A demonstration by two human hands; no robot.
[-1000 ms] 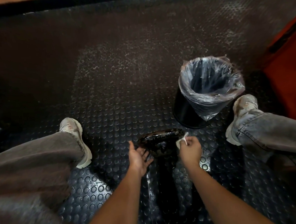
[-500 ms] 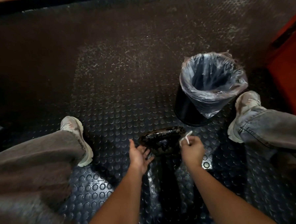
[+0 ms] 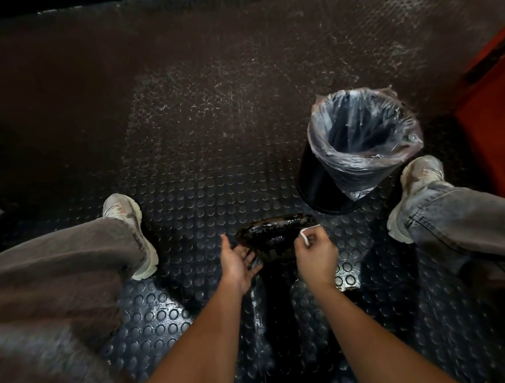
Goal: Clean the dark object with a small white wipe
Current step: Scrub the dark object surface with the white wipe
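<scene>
A dark, glossy, rounded object (image 3: 272,235) with a mottled worn top stands on a black stem between my knees. My left hand (image 3: 238,261) is open, palm up, its fingers touching the object's left underside. My right hand (image 3: 316,256) is closed on a small white wipe (image 3: 305,236), pinched between thumb and fingers at the object's right edge. The lower stem is lost in shadow between my forearms.
A black bin (image 3: 357,150) lined with a clear plastic bag stands just beyond the object to the right. My two shoes (image 3: 131,227) (image 3: 412,194) rest on the studded rubber floor (image 3: 202,153). An orange-red panel (image 3: 493,114) runs along the far right.
My right hand has shifted slightly along the object's right edge with the wipe. The view has tipped a little. My left hand stays put.
</scene>
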